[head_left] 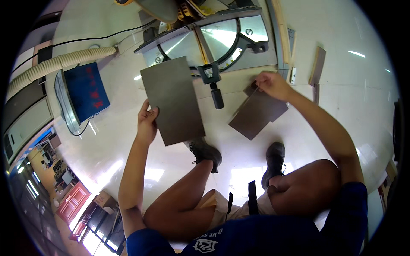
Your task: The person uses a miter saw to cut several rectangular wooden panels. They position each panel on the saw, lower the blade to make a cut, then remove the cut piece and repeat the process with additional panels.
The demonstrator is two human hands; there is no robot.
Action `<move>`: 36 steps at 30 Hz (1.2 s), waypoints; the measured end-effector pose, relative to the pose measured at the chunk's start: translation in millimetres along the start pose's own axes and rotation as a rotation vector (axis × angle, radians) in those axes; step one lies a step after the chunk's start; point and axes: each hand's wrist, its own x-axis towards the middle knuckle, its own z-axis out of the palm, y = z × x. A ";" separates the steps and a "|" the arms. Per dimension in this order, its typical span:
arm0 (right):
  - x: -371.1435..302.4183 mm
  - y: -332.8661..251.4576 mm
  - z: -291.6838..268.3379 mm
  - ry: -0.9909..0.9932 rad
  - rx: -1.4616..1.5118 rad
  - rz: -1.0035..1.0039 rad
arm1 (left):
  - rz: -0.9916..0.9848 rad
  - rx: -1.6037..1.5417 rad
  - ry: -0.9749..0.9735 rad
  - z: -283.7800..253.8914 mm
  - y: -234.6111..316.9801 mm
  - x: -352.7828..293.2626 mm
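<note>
My left hand (147,121) grips the left edge of a flat, rectangular grey-brown board (173,102), thumb on its face, holding it up in front of the miter saw (205,47). My right hand (273,84) is closed, fingertips pinched at the upper end of some darker brown board pieces (259,113) that overlap low over the floor. A thin pale line runs down from those fingertips; whether it is a slim object or a board edge I cannot make out. The saw's black handle (217,97) points toward me between the two hands.
A blue box-shaped machine (86,91) stands at the left, below a ribbed cream hose (64,60) and a black cable. Wooden strips (317,66) lie on the tiled floor at the right. My shoes (273,160) rest just below the boards.
</note>
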 end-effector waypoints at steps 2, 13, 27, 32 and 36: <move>-22.1 25.4 -4.6 0.119 -0.386 -0.249 | -0.022 -0.017 0.040 -7.5 -4.4 6.5; -143.9 174.1 5.8 0.679 0.313 0.213 | 0.020 0.405 -0.447 153.3 -128.3 26.1; -127.6 149.6 36.6 0.362 0.784 0.509 | 0.302 0.690 -0.377 199.7 -187.2 80.8; -121.0 162.3 39.8 0.300 0.765 0.576 | 0.375 1.023 -0.152 214.9 -183.1 73.9; -127.5 138.1 36.8 0.211 0.844 0.604 | 0.506 1.042 -0.018 221.2 -193.4 82.5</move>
